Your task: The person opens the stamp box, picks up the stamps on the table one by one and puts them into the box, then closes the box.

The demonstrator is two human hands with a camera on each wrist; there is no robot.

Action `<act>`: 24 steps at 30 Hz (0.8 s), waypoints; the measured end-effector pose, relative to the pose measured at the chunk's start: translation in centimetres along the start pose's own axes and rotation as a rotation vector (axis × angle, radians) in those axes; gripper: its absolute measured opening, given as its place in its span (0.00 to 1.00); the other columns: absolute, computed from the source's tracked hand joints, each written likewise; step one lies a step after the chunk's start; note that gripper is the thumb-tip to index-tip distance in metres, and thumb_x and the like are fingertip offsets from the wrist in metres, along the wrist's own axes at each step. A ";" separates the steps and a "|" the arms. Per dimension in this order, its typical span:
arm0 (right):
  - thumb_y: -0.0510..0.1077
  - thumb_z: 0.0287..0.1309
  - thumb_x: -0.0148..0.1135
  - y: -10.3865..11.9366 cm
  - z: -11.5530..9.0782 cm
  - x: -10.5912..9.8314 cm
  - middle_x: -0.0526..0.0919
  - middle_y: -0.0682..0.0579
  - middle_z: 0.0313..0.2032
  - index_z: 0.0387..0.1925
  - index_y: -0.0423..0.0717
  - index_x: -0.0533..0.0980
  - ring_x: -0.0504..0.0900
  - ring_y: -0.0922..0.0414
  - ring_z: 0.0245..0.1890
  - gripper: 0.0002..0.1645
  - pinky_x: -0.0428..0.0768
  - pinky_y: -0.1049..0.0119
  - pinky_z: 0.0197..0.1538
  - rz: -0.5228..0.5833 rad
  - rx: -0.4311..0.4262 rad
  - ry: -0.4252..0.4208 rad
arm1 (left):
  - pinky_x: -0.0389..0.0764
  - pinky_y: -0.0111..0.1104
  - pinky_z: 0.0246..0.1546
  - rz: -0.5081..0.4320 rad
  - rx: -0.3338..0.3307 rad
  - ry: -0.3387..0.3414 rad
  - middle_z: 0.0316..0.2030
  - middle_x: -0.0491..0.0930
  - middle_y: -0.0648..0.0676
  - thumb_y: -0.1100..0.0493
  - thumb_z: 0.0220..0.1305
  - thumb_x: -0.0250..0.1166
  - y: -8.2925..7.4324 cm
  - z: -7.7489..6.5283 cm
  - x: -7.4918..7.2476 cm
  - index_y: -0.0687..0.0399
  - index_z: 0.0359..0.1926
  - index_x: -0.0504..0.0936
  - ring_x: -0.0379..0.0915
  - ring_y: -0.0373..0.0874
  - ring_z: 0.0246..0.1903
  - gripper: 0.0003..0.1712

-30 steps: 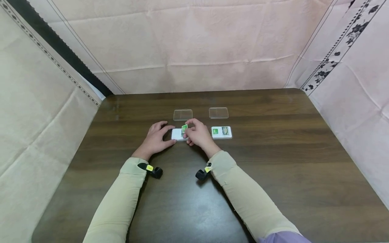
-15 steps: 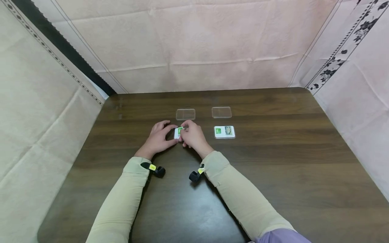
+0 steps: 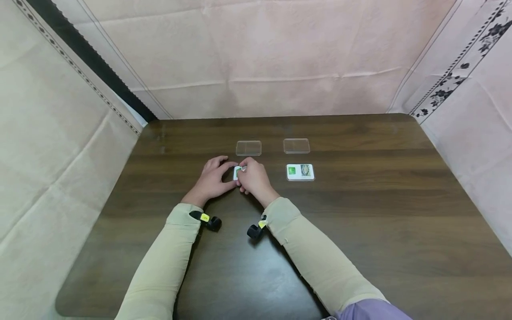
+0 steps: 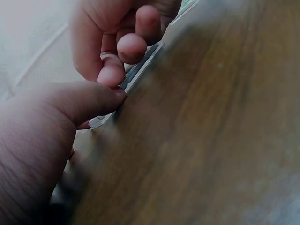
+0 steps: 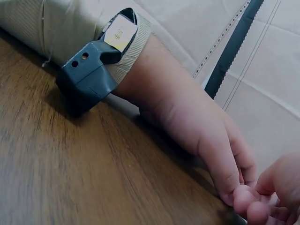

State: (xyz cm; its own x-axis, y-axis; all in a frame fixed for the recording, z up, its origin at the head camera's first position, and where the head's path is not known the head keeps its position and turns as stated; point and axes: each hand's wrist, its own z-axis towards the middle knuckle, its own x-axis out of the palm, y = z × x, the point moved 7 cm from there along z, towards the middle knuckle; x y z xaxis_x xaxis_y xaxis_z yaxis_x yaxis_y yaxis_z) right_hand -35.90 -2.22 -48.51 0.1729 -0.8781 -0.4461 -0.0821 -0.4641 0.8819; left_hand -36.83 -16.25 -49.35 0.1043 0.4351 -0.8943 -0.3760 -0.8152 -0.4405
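A small flat white case (image 3: pixel 235 176) lies on the table, its right part covered by fingers in the head view. My left hand (image 3: pixel 214 178) grips the case's left end, thumb at the near edge and index finger at the far edge. Over the case, my right hand (image 3: pixel 256 181) pinches a small green square piece (image 3: pixel 239 170), close to the white surface and mostly hidden. In the left wrist view, the case's thin edge (image 4: pixel 144 65) shows beside my left thumb (image 4: pixel 93 101), with the right fingertips just above it.
To the right lies a similar white case (image 3: pixel 298 177) bearing a green square and a grey-green picture. Behind the cases rest two clear plastic lids (image 3: pixel 248 148). White cloth (image 3: pixel 280 53) hangs around the brown wooden table (image 3: pixel 360 222).
My right hand has moved left and down with the green square, from above the case to close against its left part. My left hand keeps its grip; the view has shifted slightly.
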 end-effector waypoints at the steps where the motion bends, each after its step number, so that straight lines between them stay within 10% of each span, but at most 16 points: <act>1: 0.37 0.69 0.53 0.1 0.0 0.0 0.83 0.49 0.19 0.52 0.42 0.72 0.80 0.56 0.12 0.12 0.80 0.64 0.17 0.000 0.003 -0.003 | 0.49 0.56 0.73 -0.002 -0.002 0.001 0.73 0.58 0.62 0.38 0.63 0.66 -0.1 0.0 -0.1 0.44 0.68 0.75 0.47 0.60 0.74 0.34; 17: 0.38 0.71 0.55 0.9 0.2 0.2 0.83 0.46 0.23 0.52 0.43 0.70 0.79 0.55 0.13 0.11 0.79 0.65 0.16 -0.128 0.013 0.036 | 0.48 0.55 0.73 -0.004 -0.001 0.029 0.74 0.57 0.61 0.41 0.65 0.66 -0.3 0.1 -0.2 0.41 0.68 0.75 0.45 0.59 0.74 0.32; 24: 0.40 0.68 0.60 1.5 0.3 0.0 0.84 0.49 0.30 0.42 0.42 0.79 0.83 0.56 0.24 0.06 0.82 0.64 0.29 -0.399 -0.126 -0.035 | 0.49 0.56 0.73 -0.002 -0.009 0.031 0.74 0.57 0.61 0.42 0.65 0.67 -0.3 0.0 -0.1 0.43 0.68 0.75 0.46 0.59 0.74 0.33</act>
State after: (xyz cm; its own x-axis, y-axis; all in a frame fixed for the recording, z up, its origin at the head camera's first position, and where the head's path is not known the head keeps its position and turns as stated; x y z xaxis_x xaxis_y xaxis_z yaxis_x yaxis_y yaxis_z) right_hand -36.29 -2.92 -47.23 0.1335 -0.6364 -0.7597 0.1055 -0.7531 0.6494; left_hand -36.71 -16.09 -49.11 0.1331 0.4248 -0.8954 -0.3678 -0.8178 -0.4427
